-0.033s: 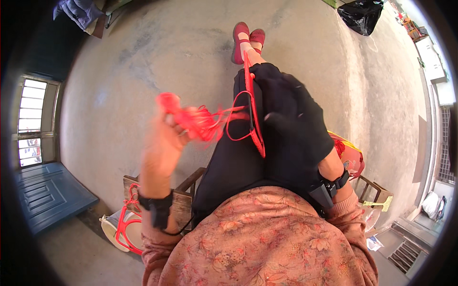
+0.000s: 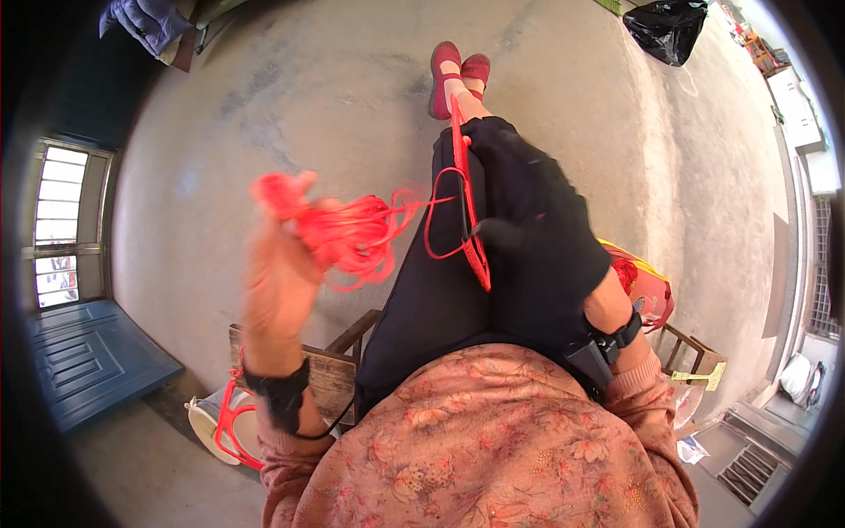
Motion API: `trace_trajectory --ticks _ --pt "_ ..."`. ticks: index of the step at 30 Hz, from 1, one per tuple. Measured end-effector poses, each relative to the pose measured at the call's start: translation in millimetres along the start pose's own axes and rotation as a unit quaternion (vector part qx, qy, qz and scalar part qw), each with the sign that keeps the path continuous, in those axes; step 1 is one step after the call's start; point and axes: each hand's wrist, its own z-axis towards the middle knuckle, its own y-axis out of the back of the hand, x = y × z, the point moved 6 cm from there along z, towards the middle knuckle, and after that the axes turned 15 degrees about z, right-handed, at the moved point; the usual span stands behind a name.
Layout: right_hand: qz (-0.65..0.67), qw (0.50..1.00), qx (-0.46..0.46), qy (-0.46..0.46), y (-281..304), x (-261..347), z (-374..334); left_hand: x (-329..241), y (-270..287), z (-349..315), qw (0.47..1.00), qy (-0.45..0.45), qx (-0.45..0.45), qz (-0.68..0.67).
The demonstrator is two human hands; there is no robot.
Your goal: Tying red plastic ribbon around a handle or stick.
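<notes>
My left hand point(image 2: 286, 282) is closed round a loose bundle of red cord point(image 2: 356, 236), held out over the floor left of my knees. One strand runs from the bundle to a narrow red strip-like piece point(image 2: 466, 189), seen almost edge-on above my black trousers. A loop of cord point(image 2: 429, 224) hangs off its left side. My right hand point(image 2: 546, 216), in a black glove, is at the piece's right side, thumb against it and fingers reaching toward its far end. The dark glove blends with the trousers, so the fingers' exact grip is hard to see.
Left of me, a wooden seat point(image 2: 330, 383) stands by a pale bucket point(image 2: 204, 427) with a red frame point(image 2: 231, 431) on it. A red and yellow bag point(image 2: 651, 295) is at my right. Farther off lie a black plastic bag point(image 2: 666, 33) and a blue panelled door point(image 2: 97, 361).
My left hand has moved left with the bundle of cord, and the strand to the red piece is drawn out straighter. My right hand has shifted slightly, its thumb nearer the piece.
</notes>
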Motion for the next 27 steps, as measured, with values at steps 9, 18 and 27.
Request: trace_trajectory --ticks 9,18,27 --pt "0.297 0.923 0.213 -0.122 -32 38 2 -146 3 -69 0.960 -0.248 -0.059 0.113" --pt "0.567 0.740 0.101 -0.348 -2 43 -69 78 -26 11 0.880 0.079 -0.035 0.467" --pt "0.437 0.781 0.109 -0.433 11 63 -77 115 -44 17 0.749 0.052 -0.079 0.656"
